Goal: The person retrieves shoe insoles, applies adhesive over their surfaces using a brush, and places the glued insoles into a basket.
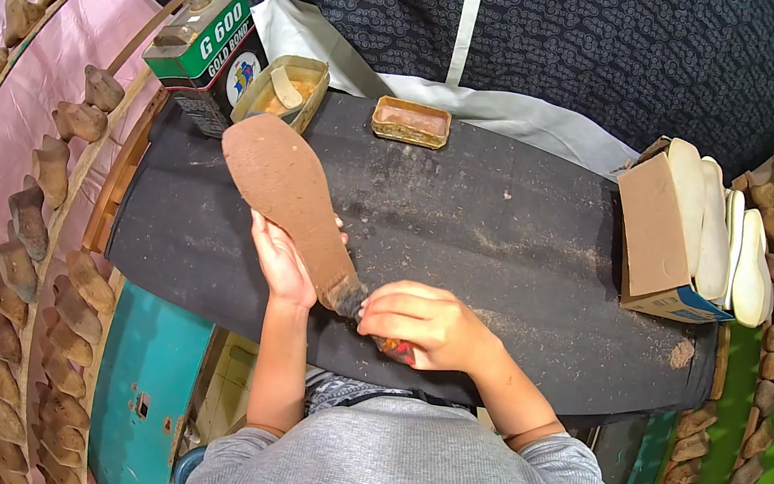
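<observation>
A brown shoe sole [284, 175] lies tilted across my left hand [281, 261], its wide toe end up and to the left. The fingers of this hand are wrapped round the sole's edge from below. My right hand [420, 323] is closed at the sole's narrow heel end. Out of its grip shows a small tool with a dark, fuzzy head [348, 298], which touches the heel end, and a red-and-yellow patterned end [395, 349]. My fingers hide the middle of this tool, and its exact kind is unclear.
Dark cloth covers the table [471, 225], with crumbs scattered on it. At the back left stand a green-and-black can [204, 56] and a tray with a spatula [285, 89]. Further along sits a shallow tin [411, 122]. A carton [656, 234] holds pale soles. Racks of shoe lasts [31, 221] flank the table.
</observation>
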`<state>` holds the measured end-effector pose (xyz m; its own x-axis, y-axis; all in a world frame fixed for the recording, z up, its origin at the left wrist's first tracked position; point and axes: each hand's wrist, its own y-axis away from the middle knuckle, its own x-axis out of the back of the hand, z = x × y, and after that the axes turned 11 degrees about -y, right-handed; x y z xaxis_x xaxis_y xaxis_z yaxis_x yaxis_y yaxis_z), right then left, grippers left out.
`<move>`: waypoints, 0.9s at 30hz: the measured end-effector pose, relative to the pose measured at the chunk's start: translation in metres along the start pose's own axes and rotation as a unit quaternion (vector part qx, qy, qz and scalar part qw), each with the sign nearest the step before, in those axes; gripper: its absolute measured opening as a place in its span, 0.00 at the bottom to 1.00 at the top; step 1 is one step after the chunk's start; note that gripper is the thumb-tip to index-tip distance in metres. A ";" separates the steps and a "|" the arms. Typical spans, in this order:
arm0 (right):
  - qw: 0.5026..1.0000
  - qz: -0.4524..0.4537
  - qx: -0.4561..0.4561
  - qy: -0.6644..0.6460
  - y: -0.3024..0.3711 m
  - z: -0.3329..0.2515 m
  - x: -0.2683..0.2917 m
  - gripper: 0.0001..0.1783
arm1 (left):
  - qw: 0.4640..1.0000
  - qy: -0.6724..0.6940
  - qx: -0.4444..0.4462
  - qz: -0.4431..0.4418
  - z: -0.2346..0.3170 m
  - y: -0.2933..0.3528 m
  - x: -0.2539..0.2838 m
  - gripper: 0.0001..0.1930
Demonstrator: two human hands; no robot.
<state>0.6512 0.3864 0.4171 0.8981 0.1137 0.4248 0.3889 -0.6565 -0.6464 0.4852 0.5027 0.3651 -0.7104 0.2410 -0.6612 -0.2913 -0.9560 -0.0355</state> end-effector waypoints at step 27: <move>0.991 0.108 -0.037 0.070 -0.001 0.014 0.038 0.19 | 0.997 0.004 -0.025 0.068 0.014 0.002 -0.006 0.31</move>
<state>0.6878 0.4015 0.4251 0.9193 -0.1376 0.3688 0.1696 -0.7071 -0.6864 0.4798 0.5016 0.3790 -0.7356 0.1070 -0.6689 -0.1600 -0.9870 0.0181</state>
